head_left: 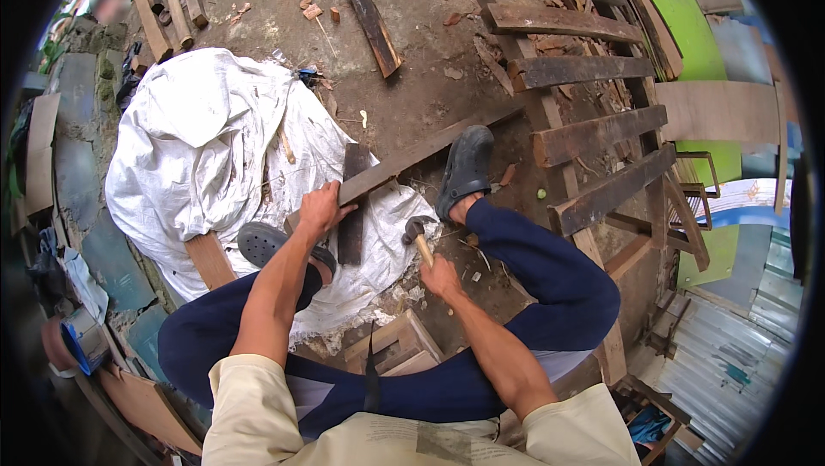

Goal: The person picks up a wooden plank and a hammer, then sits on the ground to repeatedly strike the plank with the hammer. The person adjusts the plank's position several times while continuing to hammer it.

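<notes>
A long dark wooden plank (430,146) lies slantwise in front of me, its far end toward the right. My left hand (320,211) is closed around its near end. Under the plank, crossing it, is a short dark wooden board (351,234) on the white sheet. My right hand (441,276) grips the wooden handle of a hammer (421,238). The hammer's metal head is to the right of the short board, apart from the plank. My right shoe (465,169) stands beside the plank's far part; my left shoe (261,244) is on the white sheet.
A crumpled white sheet (198,131) covers the ground at left. To the right lies a slatted wooden frame (593,135). Loose timbers (365,10) lie farther off, and corrugated metal (730,371) is at lower right. A wooden piece (404,341) sits between my legs. A blurred person (107,3) is at far left.
</notes>
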`<action>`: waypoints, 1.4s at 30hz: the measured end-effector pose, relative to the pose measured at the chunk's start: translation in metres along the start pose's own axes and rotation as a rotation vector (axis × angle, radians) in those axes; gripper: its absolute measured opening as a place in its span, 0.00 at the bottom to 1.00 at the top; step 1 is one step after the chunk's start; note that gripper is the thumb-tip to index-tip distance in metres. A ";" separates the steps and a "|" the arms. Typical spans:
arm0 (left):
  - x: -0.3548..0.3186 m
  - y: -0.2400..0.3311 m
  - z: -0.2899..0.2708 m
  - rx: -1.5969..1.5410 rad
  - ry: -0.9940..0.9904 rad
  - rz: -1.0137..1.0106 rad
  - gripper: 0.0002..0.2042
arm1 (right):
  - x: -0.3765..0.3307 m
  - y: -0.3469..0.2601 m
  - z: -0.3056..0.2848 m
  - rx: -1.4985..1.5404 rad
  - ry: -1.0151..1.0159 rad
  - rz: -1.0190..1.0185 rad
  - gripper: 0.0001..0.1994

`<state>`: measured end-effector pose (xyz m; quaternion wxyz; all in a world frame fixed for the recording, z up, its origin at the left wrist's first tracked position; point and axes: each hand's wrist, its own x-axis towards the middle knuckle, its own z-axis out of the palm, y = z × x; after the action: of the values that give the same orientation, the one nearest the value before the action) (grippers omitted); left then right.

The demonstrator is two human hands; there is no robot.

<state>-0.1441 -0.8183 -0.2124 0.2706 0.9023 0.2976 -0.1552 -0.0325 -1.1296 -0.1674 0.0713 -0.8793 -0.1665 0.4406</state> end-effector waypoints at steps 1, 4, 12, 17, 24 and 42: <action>0.010 -0.005 -0.016 -0.020 -0.053 0.014 0.34 | 0.005 -0.004 -0.008 0.025 0.017 -0.003 0.24; 0.032 -0.023 -0.049 0.086 -0.269 0.027 0.38 | 0.005 -0.041 -0.044 0.262 -0.071 0.102 0.21; 0.010 0.001 0.001 0.128 0.363 0.112 0.43 | 0.025 -0.042 -0.050 0.593 -0.108 0.162 0.16; 0.022 0.008 0.010 0.069 0.240 -0.093 0.41 | 0.019 -0.052 -0.045 0.635 -0.163 0.156 0.18; 0.020 -0.002 0.015 -0.107 0.319 0.132 0.38 | 0.008 -0.069 -0.092 0.401 -0.195 0.058 0.21; -0.013 -0.012 -0.005 0.092 0.238 0.079 0.37 | -0.006 -0.125 -0.168 0.279 -0.419 0.099 0.16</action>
<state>-0.1616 -0.8134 -0.2077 0.1978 0.9368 0.2843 -0.0496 0.0693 -1.0117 -0.0281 0.1340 -0.7577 -0.0721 0.6346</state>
